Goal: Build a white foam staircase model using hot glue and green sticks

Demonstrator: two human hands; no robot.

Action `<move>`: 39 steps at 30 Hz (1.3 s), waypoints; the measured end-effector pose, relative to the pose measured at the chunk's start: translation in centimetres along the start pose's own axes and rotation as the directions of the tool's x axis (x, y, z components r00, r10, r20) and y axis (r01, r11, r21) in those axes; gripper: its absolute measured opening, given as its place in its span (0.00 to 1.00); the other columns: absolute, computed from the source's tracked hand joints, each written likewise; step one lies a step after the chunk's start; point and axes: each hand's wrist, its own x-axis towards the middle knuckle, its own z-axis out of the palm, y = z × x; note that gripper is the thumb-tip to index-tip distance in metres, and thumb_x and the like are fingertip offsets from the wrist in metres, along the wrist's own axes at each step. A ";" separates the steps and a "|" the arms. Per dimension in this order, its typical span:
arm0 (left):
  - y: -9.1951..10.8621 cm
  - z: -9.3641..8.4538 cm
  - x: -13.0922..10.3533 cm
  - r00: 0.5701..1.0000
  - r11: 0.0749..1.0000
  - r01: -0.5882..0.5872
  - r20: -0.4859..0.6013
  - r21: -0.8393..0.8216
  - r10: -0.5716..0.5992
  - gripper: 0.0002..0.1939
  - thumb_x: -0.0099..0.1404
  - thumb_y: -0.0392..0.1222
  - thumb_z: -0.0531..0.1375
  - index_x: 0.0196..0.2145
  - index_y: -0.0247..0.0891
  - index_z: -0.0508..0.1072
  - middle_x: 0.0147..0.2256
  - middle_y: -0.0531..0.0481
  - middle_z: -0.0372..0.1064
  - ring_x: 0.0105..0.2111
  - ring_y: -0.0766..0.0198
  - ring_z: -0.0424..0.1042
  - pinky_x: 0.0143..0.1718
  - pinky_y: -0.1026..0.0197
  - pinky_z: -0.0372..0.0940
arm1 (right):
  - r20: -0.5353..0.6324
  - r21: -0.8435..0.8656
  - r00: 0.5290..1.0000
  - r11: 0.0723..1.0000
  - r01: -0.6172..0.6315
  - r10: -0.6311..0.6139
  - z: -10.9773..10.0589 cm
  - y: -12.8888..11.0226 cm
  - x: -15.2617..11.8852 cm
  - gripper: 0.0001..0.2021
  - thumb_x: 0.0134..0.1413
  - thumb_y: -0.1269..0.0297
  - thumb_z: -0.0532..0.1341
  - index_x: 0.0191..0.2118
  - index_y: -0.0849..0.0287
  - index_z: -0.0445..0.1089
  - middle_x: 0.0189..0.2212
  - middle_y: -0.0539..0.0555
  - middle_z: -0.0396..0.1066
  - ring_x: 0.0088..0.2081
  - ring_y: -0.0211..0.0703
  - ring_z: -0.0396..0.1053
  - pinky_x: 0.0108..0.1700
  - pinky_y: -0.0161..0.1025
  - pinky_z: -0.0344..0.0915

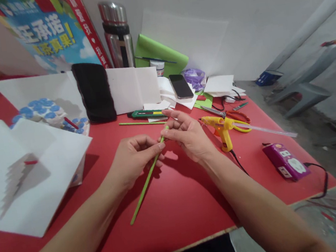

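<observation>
A thin green stick (144, 192) slants down to the left from my fingers, above the red table (180, 222). My left hand (136, 156) pinches it between thumb and forefinger near its upper part. At its top end, my right hand (185, 134) closes thumb and forefinger on it, with the other fingers loosely bent. Just beyond my hands lies a second thin green stick (141, 123). Behind that rests a green utility knife (148, 113). What the stick is made of I cannot tell.
A yellow glue gun (222, 129) with a clear glue stick stands right of my hand, before scissors (237, 119). A purple power strip (285, 162) sits near the right edge. White folded card (47, 165) covers the left. A phone (180, 86) and steel flask (119, 38) are behind.
</observation>
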 end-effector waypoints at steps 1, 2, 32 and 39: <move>0.0 0.0 0.0 1.000 1.000 0.003 -0.007 0.008 -0.003 0.13 0.55 0.46 0.73 0.23 0.35 0.77 0.20 0.46 0.76 0.17 0.62 0.75 0.12 0.70 0.60 | -0.013 -0.012 1.000 1.000 0.009 -0.009 0.0 0.1 0.0 0.28 0.44 0.66 0.77 0.53 0.55 0.71 0.29 0.43 0.73 0.31 0.37 0.75 0.39 0.38 0.71; 0.1 0.1 0.0 1.000 1.000 0.006 -0.012 0.014 -0.006 0.14 0.55 0.47 0.73 0.23 0.35 0.77 0.20 0.46 0.76 0.18 0.62 0.75 0.12 0.70 0.60 | -0.025 -0.024 0.999 1.000 0.019 -0.019 0.1 0.1 0.0 0.28 0.44 0.66 0.77 0.53 0.55 0.71 0.29 0.43 0.73 0.31 0.37 0.74 0.39 0.38 0.71; -0.1 -0.1 0.2 1.000 0.998 0.020 0.014 0.060 -0.020 0.15 0.54 0.48 0.74 0.23 0.36 0.75 0.21 0.46 0.76 0.18 0.60 0.75 0.16 0.64 0.66 | -0.145 -0.115 0.988 0.993 0.038 -0.054 0.8 0.1 -0.4 0.32 0.45 0.62 0.77 0.55 0.57 0.66 0.24 0.42 0.76 0.27 0.40 0.76 0.37 0.41 0.72; -0.3 -0.2 0.3 0.998 0.998 0.050 0.036 0.041 -0.052 0.16 0.54 0.49 0.74 0.24 0.36 0.75 0.21 0.45 0.76 0.19 0.59 0.76 0.18 0.63 0.69 | -0.156 -0.204 0.980 0.975 0.087 -0.121 0.4 0.4 -0.3 0.29 0.49 0.58 0.76 0.54 0.56 0.68 0.22 0.41 0.74 0.26 0.40 0.75 0.36 0.41 0.73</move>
